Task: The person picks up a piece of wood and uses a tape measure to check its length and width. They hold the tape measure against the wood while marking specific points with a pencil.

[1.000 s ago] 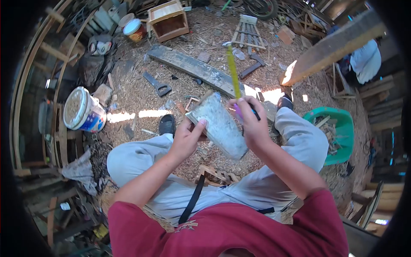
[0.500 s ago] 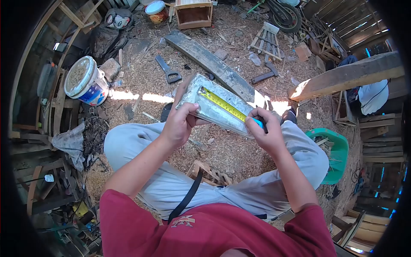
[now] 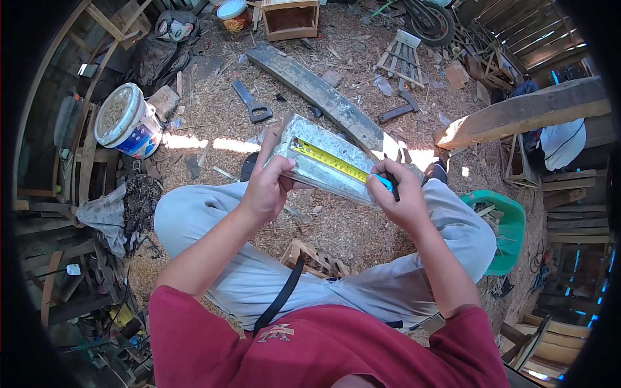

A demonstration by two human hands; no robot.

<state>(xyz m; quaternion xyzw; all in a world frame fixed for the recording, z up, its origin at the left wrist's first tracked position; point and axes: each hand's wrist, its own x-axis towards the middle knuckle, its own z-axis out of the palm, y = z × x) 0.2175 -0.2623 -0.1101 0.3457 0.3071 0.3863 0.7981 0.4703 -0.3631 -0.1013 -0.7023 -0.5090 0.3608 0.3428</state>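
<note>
A pale, rough-faced rectangular block (image 3: pixel 317 173) is held up over my lap, tilted down to the right. My left hand (image 3: pixel 272 179) grips its left end, thumb on the near edge and fingers behind. A yellow tape measure blade (image 3: pixel 333 161) lies extended lengthwise along the block's upper face. At the right end, my right hand (image 3: pixel 396 191) is closed on the blue and black tape case (image 3: pixel 384 183), mostly covered by my fingers. What the block is made of I cannot tell.
On the shavings-covered floor lie a long beam (image 3: pixel 317 94), a handsaw (image 3: pixel 252 103) and another dark tool (image 3: pixel 399 108). A white bucket (image 3: pixel 128 123) stands left, a green basin (image 3: pixel 511 233) right. A thick timber (image 3: pixel 517 111) slants in from the right.
The block and tape have shifted slightly left, with the tape's tip now nearer the block's left end. Both hands keep their holds.
</note>
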